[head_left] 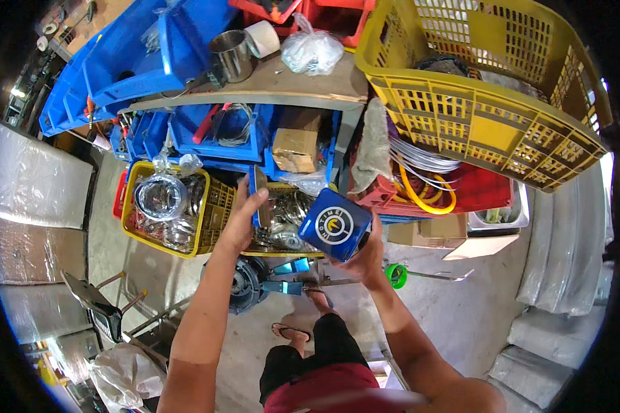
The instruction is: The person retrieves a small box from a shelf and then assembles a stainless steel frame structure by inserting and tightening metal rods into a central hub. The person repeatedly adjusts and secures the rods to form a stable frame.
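Blue box (335, 224) in right hand (365, 258); left hand (241, 220) grasps its lid (258, 193).

The wooden shelf (303, 81) carries a steel cup (231, 55), tape roll (263, 38), plastic bag (312, 51) and yellow crate (475, 103); a yellow basket (210, 220) stands on the concrete floor (461, 310).

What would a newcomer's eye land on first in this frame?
Most likely the blue box with a round emblem, held up in the right hand at the centre. Beside it the left hand grips a thin flat blue piece above a yellow crate of bagged shiny metal parts. The big yellow lattice basket at upper right also stands out, perched over a red crate with coiled cable.
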{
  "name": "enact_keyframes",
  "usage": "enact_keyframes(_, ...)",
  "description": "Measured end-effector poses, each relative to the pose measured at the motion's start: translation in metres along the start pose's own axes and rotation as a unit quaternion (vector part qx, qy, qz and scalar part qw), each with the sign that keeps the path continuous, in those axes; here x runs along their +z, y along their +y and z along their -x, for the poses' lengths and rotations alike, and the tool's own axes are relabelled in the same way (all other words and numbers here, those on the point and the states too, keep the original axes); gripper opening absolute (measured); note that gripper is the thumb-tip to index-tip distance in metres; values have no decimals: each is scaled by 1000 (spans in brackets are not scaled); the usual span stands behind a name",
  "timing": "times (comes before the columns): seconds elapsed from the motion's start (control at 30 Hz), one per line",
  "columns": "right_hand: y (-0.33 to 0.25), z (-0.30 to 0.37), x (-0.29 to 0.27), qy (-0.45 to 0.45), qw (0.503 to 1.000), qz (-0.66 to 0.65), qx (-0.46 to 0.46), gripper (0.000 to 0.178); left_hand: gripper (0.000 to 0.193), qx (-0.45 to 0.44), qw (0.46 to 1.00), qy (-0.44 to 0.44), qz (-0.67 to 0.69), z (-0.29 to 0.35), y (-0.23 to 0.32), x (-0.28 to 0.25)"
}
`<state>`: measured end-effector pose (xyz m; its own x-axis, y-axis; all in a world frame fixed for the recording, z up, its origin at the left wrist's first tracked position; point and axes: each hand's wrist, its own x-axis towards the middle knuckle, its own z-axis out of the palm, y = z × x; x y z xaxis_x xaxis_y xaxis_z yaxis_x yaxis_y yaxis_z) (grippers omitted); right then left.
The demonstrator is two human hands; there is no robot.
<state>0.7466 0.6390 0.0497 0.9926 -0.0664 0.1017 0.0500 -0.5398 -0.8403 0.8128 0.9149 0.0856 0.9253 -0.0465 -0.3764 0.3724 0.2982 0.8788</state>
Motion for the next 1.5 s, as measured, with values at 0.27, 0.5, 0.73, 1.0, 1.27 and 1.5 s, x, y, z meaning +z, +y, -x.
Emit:
enact_keyframes(0.27, 8, 0, -5, 5, 992, -123, 29, 125, 104, 111, 935, 64, -329, -95, -17, 48)
enact_keyframes(0.5, 14, 10, -18, 3, 999, 45, 16, 127, 107, 236, 761, 97, -596, -143, -24, 70)
enact_keyframes(0.73, 6, -1, -8, -44, 989, 121, 77, 133, 85, 224, 724, 53, -650, -166, 16, 99)
enact_keyframes(1.0, -4, -3, 1, -120, 982, 144, 5, 124, 112, 89, 836, -119, -528, -5, -37, 95)
enact_keyframes(1.27, -19, 48, 12, -132, 978, 131, -96, 107, 100, -47, 798, -118, -590, 53, -64, 55)
enact_keyframes(1.5, -31, 71, -3, -198, 975, 57, -84, 104, 94, -35, 869, -176, -460, 93, -53, 19)
